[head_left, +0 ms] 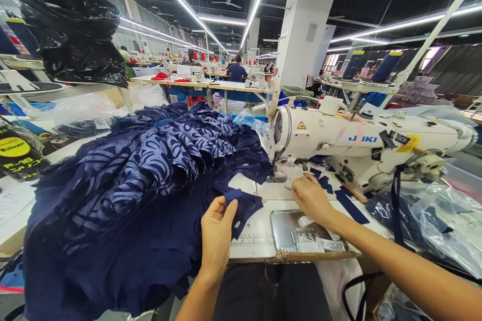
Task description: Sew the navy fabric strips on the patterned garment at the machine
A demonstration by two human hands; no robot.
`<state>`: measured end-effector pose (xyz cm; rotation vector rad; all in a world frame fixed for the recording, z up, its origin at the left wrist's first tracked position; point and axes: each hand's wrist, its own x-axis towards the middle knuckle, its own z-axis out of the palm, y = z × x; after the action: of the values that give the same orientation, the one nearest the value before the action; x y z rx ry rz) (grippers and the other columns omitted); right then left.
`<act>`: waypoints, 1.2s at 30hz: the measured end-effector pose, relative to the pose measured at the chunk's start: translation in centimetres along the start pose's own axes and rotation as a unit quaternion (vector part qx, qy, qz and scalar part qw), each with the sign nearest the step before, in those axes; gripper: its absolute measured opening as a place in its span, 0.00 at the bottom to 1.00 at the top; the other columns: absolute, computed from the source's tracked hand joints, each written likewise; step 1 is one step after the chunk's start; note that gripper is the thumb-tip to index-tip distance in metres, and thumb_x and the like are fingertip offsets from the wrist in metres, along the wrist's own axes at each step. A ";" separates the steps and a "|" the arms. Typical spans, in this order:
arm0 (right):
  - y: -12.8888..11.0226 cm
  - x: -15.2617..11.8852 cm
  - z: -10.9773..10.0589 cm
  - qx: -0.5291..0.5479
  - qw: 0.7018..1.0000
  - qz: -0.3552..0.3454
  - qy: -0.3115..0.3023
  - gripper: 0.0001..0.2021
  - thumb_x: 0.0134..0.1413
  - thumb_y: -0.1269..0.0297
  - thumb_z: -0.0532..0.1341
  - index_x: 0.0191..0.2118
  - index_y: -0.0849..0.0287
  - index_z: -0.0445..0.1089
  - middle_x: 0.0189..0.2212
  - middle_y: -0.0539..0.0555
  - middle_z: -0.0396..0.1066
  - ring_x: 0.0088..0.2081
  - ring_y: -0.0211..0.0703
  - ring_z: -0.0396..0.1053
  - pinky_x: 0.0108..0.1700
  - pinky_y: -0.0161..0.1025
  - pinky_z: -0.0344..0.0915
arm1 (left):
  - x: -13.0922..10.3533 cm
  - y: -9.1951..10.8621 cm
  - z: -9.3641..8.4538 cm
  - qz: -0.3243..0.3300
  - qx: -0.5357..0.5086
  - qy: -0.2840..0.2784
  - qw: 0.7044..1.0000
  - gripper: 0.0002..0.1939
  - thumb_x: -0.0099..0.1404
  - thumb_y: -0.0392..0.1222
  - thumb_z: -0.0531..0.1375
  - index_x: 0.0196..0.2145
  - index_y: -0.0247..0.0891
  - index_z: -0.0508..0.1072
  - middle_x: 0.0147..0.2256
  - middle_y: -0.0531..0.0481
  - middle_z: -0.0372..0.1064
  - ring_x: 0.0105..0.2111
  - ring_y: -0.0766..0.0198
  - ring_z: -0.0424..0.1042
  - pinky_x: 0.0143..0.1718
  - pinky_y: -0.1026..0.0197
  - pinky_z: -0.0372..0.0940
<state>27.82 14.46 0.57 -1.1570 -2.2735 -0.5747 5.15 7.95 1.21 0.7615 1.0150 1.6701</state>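
Right forearm (pixel 387 261) spans the table edge (pixel 312 257); tabletop (pixel 259 223) parts left hand (pixel 217 230), pinching navy cloth (pixel 246 206), from half-curled right hand (pixel 313 197) (hold unclear).

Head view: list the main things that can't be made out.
Head view:
Whether the right hand holds anything: too small, its fingers in the way.
Navy fabric under the thumb of the left hand: covered by it.
Needle of the sewing machine: too small.
Rest of the black container: cut off by the left edge.

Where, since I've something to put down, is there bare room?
Bare: between the fabric in the left hand and the right hand; the ruler strip left of the metal plate. Crowded: the pile at left, scraps and plastic bag at right.
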 end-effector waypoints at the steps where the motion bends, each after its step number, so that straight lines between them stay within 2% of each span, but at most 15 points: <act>1: 1.3 -1.0 0.0 -0.020 0.999 0.031 -0.026 0.11 0.51 0.76 0.48 0.22 0.58 0.59 0.20 0.52 0.61 0.26 0.42 0.59 0.45 0.48 0.57 | 0.1 0.0 0.0 0.003 0.000 0.000 1.000 0.17 0.45 0.47 0.66 0.31 0.33 0.72 0.28 0.49 0.70 0.31 0.62 0.69 0.39 0.60 0.65; 4: 3.7 -2.7 -0.6 -0.098 0.989 0.076 -0.081 0.09 0.51 0.74 0.51 0.23 0.60 0.61 0.23 0.56 0.65 0.30 0.46 0.62 0.45 0.51 0.54 | 0.3 -0.3 0.0 0.003 0.005 0.001 1.000 0.18 0.44 0.48 0.66 0.31 0.33 0.73 0.28 0.49 0.70 0.32 0.62 0.69 0.39 0.62 0.65; 6: 3.6 -2.7 -1.2 -0.098 0.990 0.071 -0.071 0.07 0.52 0.73 0.53 0.26 0.61 0.64 0.27 0.57 0.67 0.32 0.48 0.63 0.46 0.51 0.52 | 0.3 -0.3 0.1 0.001 0.008 0.001 1.000 0.17 0.44 0.48 0.66 0.29 0.34 0.73 0.27 0.50 0.70 0.32 0.62 0.69 0.38 0.63 0.65; 8: 2.0 -1.7 -1.6 -0.027 0.998 0.049 -0.028 0.05 0.53 0.72 0.53 0.29 0.60 0.64 0.28 0.56 0.68 0.33 0.46 0.64 0.46 0.49 0.52 | 0.2 -0.3 0.2 0.003 0.013 0.001 1.000 0.16 0.44 0.48 0.66 0.29 0.34 0.72 0.26 0.50 0.70 0.32 0.62 0.69 0.37 0.63 0.65; 10: -0.6 0.0 -2.0 0.081 0.996 0.017 0.019 0.05 0.55 0.72 0.52 0.30 0.59 0.63 0.27 0.52 0.67 0.31 0.42 0.63 0.44 0.45 0.54 | 0.1 -0.2 0.3 0.007 0.021 0.002 1.000 0.16 0.45 0.47 0.66 0.28 0.33 0.72 0.26 0.50 0.69 0.32 0.61 0.69 0.37 0.62 0.65; 13: -5.1 2.6 -2.5 0.211 0.975 -0.028 0.062 0.05 0.56 0.71 0.52 0.31 0.59 0.62 0.26 0.50 0.66 0.29 0.38 0.63 0.42 0.42 0.55 | -0.1 -0.1 0.3 0.016 0.031 0.005 0.999 0.15 0.45 0.46 0.65 0.28 0.34 0.72 0.27 0.50 0.70 0.31 0.63 0.69 0.36 0.63 0.64; 16: -8.1 4.4 -2.9 0.256 0.961 -0.056 0.087 0.04 0.57 0.71 0.52 0.32 0.59 0.62 0.27 0.50 0.66 0.29 0.37 0.61 0.41 0.42 0.55 | -0.2 -0.1 0.2 0.025 0.035 0.004 0.999 0.14 0.45 0.46 0.65 0.28 0.34 0.71 0.26 0.52 0.69 0.30 0.65 0.68 0.35 0.65 0.64; 20: -9.3 5.3 -2.4 0.253 0.959 -0.072 0.105 0.05 0.58 0.70 0.51 0.31 0.60 0.61 0.26 0.51 0.66 0.29 0.38 0.60 0.38 0.41 0.54 | -0.1 -0.1 0.1 0.028 0.032 0.000 0.999 0.14 0.45 0.45 0.66 0.28 0.35 0.71 0.24 0.53 0.68 0.30 0.65 0.68 0.36 0.65 0.64; 25: -8.9 5.9 -1.2 0.210 0.970 -0.098 0.076 0.09 0.58 0.72 0.46 0.28 0.60 0.59 0.24 0.51 0.63 0.26 0.38 0.57 0.35 0.41 0.53 | 0.0 -0.5 -0.2 0.033 0.036 -0.014 0.999 0.13 0.45 0.45 0.65 0.27 0.35 0.71 0.24 0.53 0.67 0.29 0.65 0.67 0.32 0.66 0.63; 28: -9.7 5.6 -1.2 0.172 0.976 -0.112 0.076 0.11 0.56 0.73 0.44 0.27 0.61 0.59 0.22 0.52 0.61 0.24 0.39 0.55 0.30 0.40 0.52 | 0.2 -0.7 -0.4 0.048 0.050 -0.014 0.997 0.11 0.47 0.43 0.64 0.27 0.35 0.70 0.24 0.53 0.67 0.27 0.67 0.66 0.30 0.68 0.62; 31: -11.7 4.1 -2.0 0.167 0.963 -0.188 0.097 0.15 0.54 0.75 0.43 0.23 0.60 0.60 0.19 0.51 0.58 0.22 0.39 0.52 0.26 0.39 0.49 | 0.3 -0.6 -0.5 0.045 0.068 0.000 0.997 0.10 0.49 0.44 0.63 0.27 0.35 0.69 0.24 0.54 0.67 0.26 0.68 0.65 0.28 0.69 0.61; 34: -13.3 2.5 -3.2 0.234 0.914 -0.325 0.069 0.18 0.55 0.74 0.43 0.18 0.59 0.60 0.17 0.49 0.54 0.19 0.36 0.47 0.25 0.38 0.51 | 0.3 -0.4 -0.4 0.017 0.066 0.010 0.998 0.12 0.49 0.46 0.63 0.27 0.35 0.69 0.24 0.53 0.67 0.26 0.67 0.66 0.30 0.67 0.62; 36: -13.3 2.2 -3.5 0.271 0.896 -0.345 0.069 0.20 0.58 0.69 0.44 0.16 0.59 0.59 0.16 0.48 0.54 0.18 0.35 0.45 0.26 0.37 0.54 | 0.3 -0.4 -0.4 0.013 0.056 0.014 0.998 0.12 0.49 0.46 0.63 0.27 0.35 0.69 0.24 0.53 0.67 0.27 0.66 0.66 0.31 0.67 0.63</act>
<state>16.59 6.47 2.89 -0.0196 -2.4522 -0.2136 4.89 8.22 0.73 0.8305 1.1289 1.6614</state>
